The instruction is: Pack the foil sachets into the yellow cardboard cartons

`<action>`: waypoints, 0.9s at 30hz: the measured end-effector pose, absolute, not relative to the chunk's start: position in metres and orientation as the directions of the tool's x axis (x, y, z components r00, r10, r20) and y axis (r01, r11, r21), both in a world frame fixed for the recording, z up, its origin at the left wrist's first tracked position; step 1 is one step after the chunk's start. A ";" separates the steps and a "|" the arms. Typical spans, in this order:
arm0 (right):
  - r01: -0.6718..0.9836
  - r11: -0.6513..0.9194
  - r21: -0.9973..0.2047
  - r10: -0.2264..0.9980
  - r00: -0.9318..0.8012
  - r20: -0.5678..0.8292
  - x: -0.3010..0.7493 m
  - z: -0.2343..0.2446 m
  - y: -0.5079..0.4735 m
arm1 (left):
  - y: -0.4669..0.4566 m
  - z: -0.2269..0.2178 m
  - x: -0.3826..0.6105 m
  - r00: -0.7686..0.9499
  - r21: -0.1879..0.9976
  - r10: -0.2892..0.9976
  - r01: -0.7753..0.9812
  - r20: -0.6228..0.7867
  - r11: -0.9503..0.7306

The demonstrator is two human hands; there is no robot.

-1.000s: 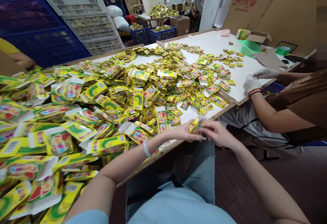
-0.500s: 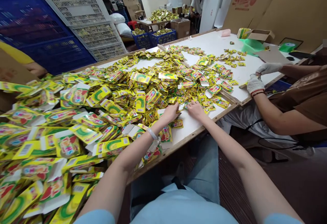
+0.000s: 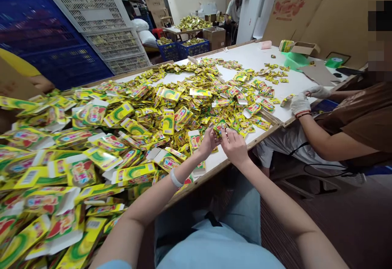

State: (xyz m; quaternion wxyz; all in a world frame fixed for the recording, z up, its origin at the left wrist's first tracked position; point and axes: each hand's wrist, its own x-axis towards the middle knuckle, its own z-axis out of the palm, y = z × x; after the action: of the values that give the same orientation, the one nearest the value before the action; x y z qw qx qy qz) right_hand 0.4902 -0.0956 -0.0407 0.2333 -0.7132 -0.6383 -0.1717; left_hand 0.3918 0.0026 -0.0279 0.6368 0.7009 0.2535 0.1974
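Near the front edge of the table, my left hand (image 3: 209,142) and my right hand (image 3: 234,146) are close together, fingers bent inward. Between their fingertips is a small yellow-and-green printed packet (image 3: 219,126), partly hidden by the fingers. Around them spreads a heap of small yellow sachets (image 3: 196,107) mixed with flat printed cartons. One upright yellow carton (image 3: 168,122) lies left of my hands. A carton with a red and green print (image 3: 194,140) is just beside my left hand. Many more cartons (image 3: 81,173), several with white flaps open, cover the left side.
At right, a co-worker's gloved hands (image 3: 300,104) hold a yellow carton. A wooden strip (image 3: 271,117) divides the white table (image 3: 254,54). Green tape (image 3: 294,61) and an opened cardboard box (image 3: 305,48) lie farther back. Crates (image 3: 104,28) stand stacked at left; another person sits behind.
My hands have drawn slightly toward me and turned inward, raising the small packet between the fingertips. The co-worker's gloved hands have shifted a little, and the view has tilted slightly.
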 end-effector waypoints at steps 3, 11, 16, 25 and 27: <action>0.981 -0.021 -0.193 0.846 0.120 0.520 0.485 -0.027 -0.109 | -0.004 -0.023 0.385 0.715 0.999 0.699 0.007 -0.029 0.035; 0.362 0.208 -0.909 0.923 0.236 0.305 0.526 -0.002 -0.105 | 0.003 -0.013 0.373 0.756 0.887 0.623 0.131 0.200 -0.444; 0.470 -0.006 -0.883 0.977 0.193 0.096 0.534 -0.016 -0.101 | 0.031 -0.004 0.346 0.817 0.641 0.488 0.201 0.307 -0.740; 0.589 -0.174 -0.789 0.948 0.318 0.028 0.549 -0.051 -0.124 | 0.035 -0.007 0.309 0.952 0.121 0.000 0.039 -0.307 -0.992; 0.546 -0.154 -0.824 0.940 0.339 0.048 0.554 -0.049 -0.127 | 0.034 -0.002 0.314 0.977 0.167 -0.029 0.007 -0.211 -0.986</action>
State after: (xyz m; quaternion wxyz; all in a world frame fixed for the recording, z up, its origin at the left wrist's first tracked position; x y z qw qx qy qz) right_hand 0.5543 -0.1271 -0.0494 0.3935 -0.7173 -0.5176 0.2503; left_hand 0.3141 0.0344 -0.0024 0.0837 0.9907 -0.0057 -0.1072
